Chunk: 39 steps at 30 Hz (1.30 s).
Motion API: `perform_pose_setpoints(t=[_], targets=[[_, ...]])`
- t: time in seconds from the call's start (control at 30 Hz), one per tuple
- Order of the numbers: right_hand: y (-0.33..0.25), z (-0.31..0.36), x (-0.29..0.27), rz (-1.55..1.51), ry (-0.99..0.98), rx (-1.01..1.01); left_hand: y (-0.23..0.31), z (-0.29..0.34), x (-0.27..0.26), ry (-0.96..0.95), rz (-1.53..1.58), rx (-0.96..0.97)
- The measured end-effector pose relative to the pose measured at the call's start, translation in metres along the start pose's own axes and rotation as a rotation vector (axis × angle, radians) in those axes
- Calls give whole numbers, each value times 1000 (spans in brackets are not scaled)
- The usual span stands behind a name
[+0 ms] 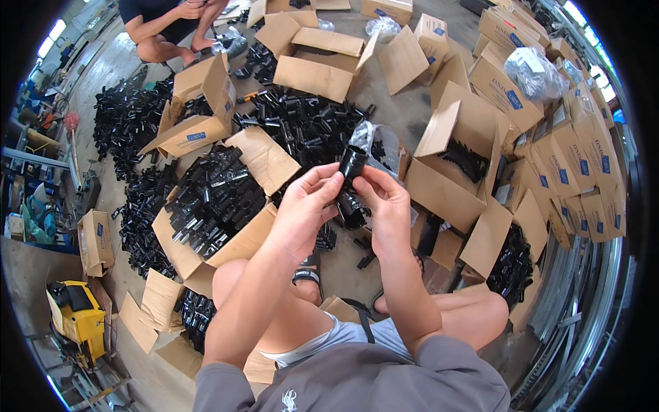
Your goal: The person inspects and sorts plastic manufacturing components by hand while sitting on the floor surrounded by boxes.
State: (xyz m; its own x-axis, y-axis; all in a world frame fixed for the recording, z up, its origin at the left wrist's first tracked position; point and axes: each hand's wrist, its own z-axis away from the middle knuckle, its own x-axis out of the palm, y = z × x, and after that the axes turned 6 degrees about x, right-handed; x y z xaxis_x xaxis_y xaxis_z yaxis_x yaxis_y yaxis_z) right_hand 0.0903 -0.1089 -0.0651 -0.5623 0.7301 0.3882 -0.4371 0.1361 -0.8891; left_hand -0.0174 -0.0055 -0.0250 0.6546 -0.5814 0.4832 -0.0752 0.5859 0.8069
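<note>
Both my hands hold a glossy black tubular part in front of me, over my knees. My left hand grips it from the left, thumb and fingers closed round its upper part. From the right, my right hand pinches it with thumb and fingers. A ring-shaped end shows at the bottom of the part; whether it is one piece or two pressed together, I cannot tell. Just beyond my hands lies a big heap of similar black parts. An open carton full of them stands at my left.
At the right are an open carton, stacked closed boxes and long metal profiles. A clear plastic bag lies beyond my right hand. A yellow machine stands at the left. Another person crouches at the far left.
</note>
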Motion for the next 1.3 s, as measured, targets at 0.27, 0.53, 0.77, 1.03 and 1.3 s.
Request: perform_pose_setpoints(t=[0.27, 0.53, 0.77, 1.03, 1.3], targets=[[-16, -16, -22, -12, -223, 124, 3, 8, 2, -38, 88, 6], [38, -104, -159, 667, 36, 178, 3, 1, 8, 57, 116, 83], [215, -109, -224, 1476, 192, 351, 7, -5, 4, 124, 100, 175], [250, -107, -206, 1519, 260, 303, 14, -7, -4, 158, 56, 140], [130, -82, -144, 771, 294, -3, 19, -8, 4, 127, 30, 232]])
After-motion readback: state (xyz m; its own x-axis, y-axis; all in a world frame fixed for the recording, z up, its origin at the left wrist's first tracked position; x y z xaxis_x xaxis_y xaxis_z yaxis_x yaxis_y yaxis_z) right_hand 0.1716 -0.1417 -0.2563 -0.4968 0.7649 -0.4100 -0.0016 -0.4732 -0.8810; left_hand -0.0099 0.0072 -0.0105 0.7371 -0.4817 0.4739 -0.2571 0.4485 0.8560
